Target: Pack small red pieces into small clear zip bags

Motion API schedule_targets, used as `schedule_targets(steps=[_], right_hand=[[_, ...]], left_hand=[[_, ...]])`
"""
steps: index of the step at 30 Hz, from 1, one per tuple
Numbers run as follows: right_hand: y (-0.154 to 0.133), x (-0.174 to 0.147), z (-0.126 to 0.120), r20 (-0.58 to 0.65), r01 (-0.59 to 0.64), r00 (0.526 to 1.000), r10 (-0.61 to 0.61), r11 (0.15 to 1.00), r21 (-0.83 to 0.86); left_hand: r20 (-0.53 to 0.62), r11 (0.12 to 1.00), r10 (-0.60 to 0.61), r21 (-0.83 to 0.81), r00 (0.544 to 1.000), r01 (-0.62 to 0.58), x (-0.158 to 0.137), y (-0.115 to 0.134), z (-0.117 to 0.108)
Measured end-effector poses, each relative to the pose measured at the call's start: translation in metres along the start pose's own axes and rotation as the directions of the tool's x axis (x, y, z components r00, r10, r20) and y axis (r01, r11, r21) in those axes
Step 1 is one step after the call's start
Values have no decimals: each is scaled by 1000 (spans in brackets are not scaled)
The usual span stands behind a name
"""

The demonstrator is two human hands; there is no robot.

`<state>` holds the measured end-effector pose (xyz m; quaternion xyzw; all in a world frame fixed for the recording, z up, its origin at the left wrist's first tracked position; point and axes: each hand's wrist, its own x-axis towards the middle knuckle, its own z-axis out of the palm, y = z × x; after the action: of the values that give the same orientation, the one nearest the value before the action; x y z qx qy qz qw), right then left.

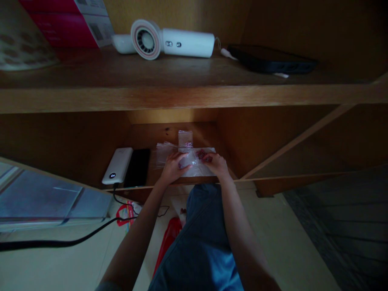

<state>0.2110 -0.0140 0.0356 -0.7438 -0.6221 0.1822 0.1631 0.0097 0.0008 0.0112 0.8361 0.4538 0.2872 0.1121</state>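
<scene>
My left hand [173, 167] rests on the lower shelf with thumb and fingers curved around a small clear plastic bag [190, 158]. My right hand [217, 164] has its fingertips pinched together at a small pile of dark red bits [200, 154], perhaps beads; what lies between the fingertips is too small to make out. Under both hands spreads a whitish plastic sheet or larger bag [197, 172]. Just behind it lies a small zip bag [185, 138] with reddish bits at its near end. Several flat clear bags [164, 153] overlap left of my left hand.
Left on this shelf are a white power bank [119, 165] with a cable and a black flat device [137, 167]. The upper shelf [194, 96] overhangs, carrying a white handheld fan [188, 42], a dark phone [273, 60] and a pink box [66, 24]. A red stool [168, 238] is below.
</scene>
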Motion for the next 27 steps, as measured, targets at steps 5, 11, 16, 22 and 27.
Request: schedule_targets(steps=[5,11,16,22,27], right_hand=[[3,0,1,-30,19,999,-17,999,43],[6,5,1,-56,109,994,-96,942,318],[4,9,5,-35,197,977,-212,815,545],[-3,8,8,19,176,968,-251,730,661],[-4,8,7,21,174,964,-264,693,699]], left_hand=[[2,1000,-2,-20,1000,2,0,2,-2],[6,1000,-12,-12,1000,12,0,2,-2],[-4,999,7,-36,1000,-8,0,0,0],[-22,1000,17,-24,1000,-18,0,-1,1],[-9,1000,18,-23,1000,-18,0,-2,1]])
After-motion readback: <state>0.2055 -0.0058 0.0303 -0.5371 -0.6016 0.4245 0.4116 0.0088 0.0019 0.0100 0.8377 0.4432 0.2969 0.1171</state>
